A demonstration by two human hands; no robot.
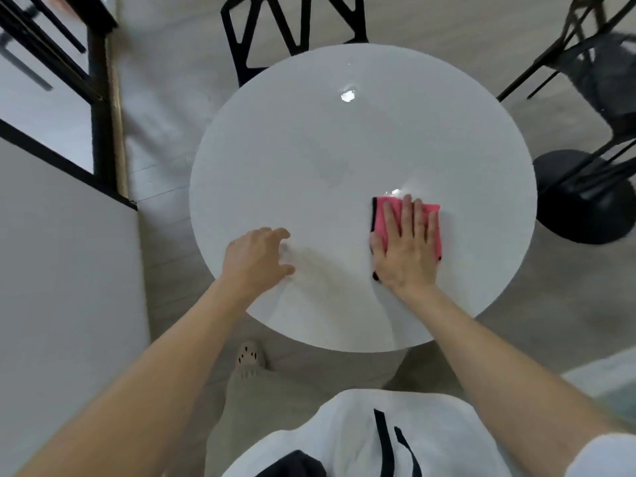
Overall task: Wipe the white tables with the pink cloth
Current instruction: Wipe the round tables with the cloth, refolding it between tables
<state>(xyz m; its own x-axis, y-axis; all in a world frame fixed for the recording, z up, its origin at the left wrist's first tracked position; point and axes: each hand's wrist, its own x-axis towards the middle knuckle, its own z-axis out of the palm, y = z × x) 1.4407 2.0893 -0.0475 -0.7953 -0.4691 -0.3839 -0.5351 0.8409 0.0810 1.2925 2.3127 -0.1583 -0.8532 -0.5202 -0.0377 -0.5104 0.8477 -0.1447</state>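
Pink cloth (381, 216) lies pressed on the white counter (309, 149) under the flat, straight-fingered right hand (407, 249), left hand (256, 259) relaxed alongside; uneven pressure could bunch it and leave patches unwiped.

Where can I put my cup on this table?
The far half of the white table, toward the black chair, is bare, and so is the strip between the two hands. The near side is busy: the right hand presses the pink cloth flat, and the left hand rests by the near-left edge.
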